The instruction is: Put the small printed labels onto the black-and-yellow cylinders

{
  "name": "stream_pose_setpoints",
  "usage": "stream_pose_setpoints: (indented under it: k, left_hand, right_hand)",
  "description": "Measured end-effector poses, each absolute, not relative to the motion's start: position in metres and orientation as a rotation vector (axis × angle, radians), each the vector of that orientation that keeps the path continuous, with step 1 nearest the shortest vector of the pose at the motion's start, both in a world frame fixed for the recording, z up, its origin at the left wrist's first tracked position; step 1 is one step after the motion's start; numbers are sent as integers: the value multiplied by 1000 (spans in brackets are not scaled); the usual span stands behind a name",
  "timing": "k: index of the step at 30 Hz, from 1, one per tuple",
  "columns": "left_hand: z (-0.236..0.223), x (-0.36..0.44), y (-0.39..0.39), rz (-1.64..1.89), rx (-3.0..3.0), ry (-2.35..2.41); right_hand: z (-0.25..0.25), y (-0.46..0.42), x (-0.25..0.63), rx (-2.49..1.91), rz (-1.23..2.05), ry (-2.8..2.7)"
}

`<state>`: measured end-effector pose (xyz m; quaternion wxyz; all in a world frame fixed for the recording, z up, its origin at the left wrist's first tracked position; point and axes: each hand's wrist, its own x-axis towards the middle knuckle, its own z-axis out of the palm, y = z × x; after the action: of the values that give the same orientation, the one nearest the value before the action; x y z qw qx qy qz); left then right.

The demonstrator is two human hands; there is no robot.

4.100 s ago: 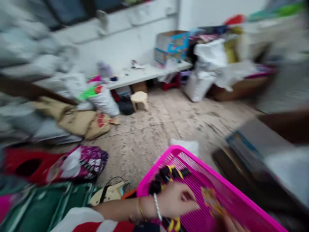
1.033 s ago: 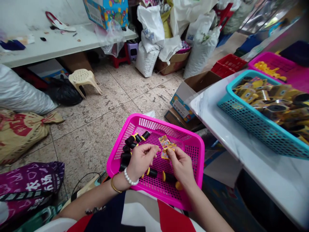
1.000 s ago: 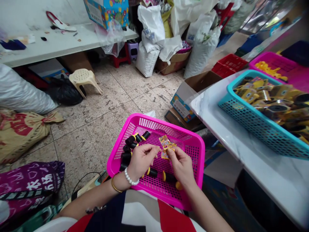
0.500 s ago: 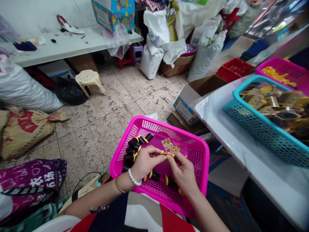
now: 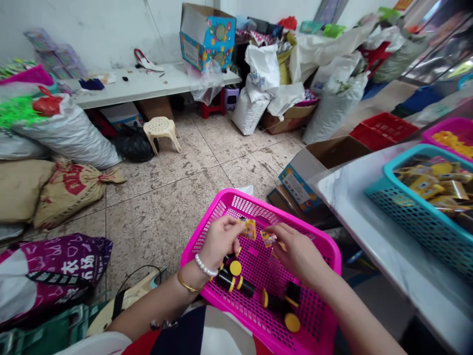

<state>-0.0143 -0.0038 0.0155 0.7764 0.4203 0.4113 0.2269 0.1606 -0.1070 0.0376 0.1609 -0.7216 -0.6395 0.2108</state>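
Left hand (image 5: 220, 241) and right hand (image 5: 301, 249): drawn apart since the earlier frame, in which their fingertips meet over a yellow strip; a small gap now parts them, and the pink basket (image 5: 335, 261) sits lower and further right in view.
Left printed piece (image 5: 250, 229): flat, yellow with coloured print, above the basket toward its 11 o'clock side, jutting from the left fingertips toward 3 o'clock.
Right printed piece (image 5: 266, 239): near the basket's 12 o'clock side, jutting from the right fingertips toward 9 o'clock, just beside the other piece and not touching it.
Left fingers: thumb and index closed in a pinch on the piece's 9 o'clock edge, the rest curled in.
Right fingers: bent close together, seemingly pinching the piece's 3 o'clock end; the thumb is largely hidden, and more yellow shows beneath, how many pieces I cannot tell.
Feel: judged very light, thin and bendy; the shine suggests a slick surface that could slip or crease.
Best hold: probably a corner or edge, between thumb and index.
Black cylinders (image 5: 247, 287): yellow-capped, mostly on their sides in the basket, from 8 round to 5 o'clock.
Turquoise basket (image 5: 410, 218): between 2 and 3 o'clock, on the marbled table (image 5: 340, 190).
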Motion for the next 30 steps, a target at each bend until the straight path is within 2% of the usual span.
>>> stream_pose_setpoints:
  k: [6, 10, 14, 18, 22, 26, 30]
  left_hand:
    - [15, -28, 23, 543, 755, 918]
    - [15, -29, 25, 541, 696, 926]
    - [16, -22, 23, 548, 681, 910]
    - [14, -13, 17, 517, 674, 888]
    - [11, -6, 11, 505, 671, 881]
    - [11, 0, 7, 474, 637, 862]
    - [13, 5, 3, 443, 511, 806]
  right_hand:
    - [5, -44, 122, -2020, 420, -2378]
    - [-10, -39, 121, -2137, 340, -2476]
    - [1, -52, 143, -2188, 449, -2055]
    - [19, -73, 157, -1874, 736, -1365]
    - [30, -92, 157, -1589, 863, -849]
    - [31, -100, 155, -1369, 1010, -575]
    - [22, -100, 152, -1281, 1091, -555]
